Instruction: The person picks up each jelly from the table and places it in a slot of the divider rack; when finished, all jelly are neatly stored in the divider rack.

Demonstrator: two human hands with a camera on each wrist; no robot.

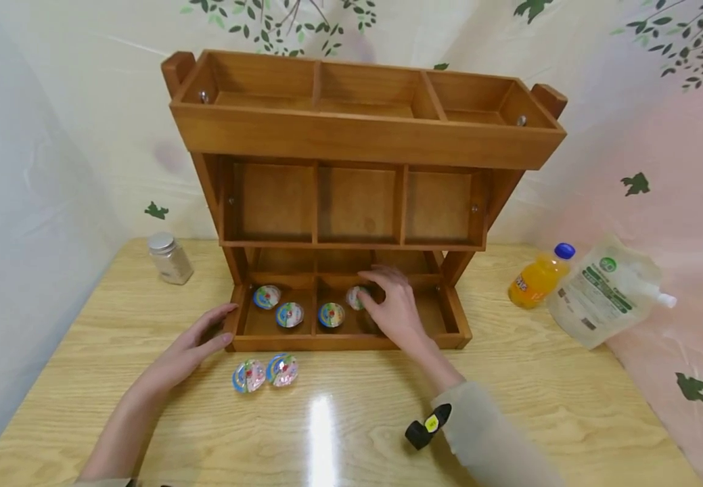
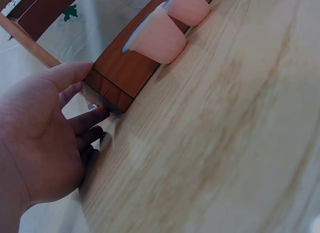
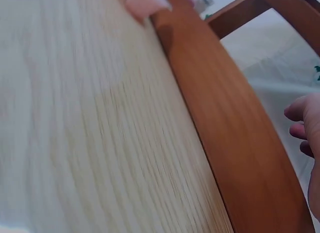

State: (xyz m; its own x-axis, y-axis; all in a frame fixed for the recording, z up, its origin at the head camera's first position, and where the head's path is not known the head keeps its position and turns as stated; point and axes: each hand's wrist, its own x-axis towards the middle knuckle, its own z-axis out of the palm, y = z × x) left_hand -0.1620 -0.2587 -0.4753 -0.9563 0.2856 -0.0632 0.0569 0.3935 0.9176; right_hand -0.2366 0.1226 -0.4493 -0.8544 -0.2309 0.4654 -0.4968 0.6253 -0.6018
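My left hand (image 1: 193, 345) rests against the left front corner of a wooden three-tier rack (image 1: 363, 138). In the left wrist view, its thumb and a fingertip touch that corner, fingers loosely bent. My right hand (image 1: 395, 304) reaches into the bottom tier's middle compartment. Its thumb partly covers a jelly cup (image 1: 354, 297), and the fingers stand apart above it. Another jelly cup (image 1: 331, 314) sits beside that one. Two more, a back cup (image 1: 266, 296) and a front cup (image 1: 289, 314), lie in the left compartment. In the right wrist view, the front board hides the cup.
Two jelly cups, a left one (image 1: 248, 376) and a right one (image 1: 281, 370), stand on the table before the rack. A lidded jar (image 1: 171, 258) is at the left. An orange drink bottle (image 1: 538, 277) and a spouted pouch (image 1: 607, 294) are at the right.
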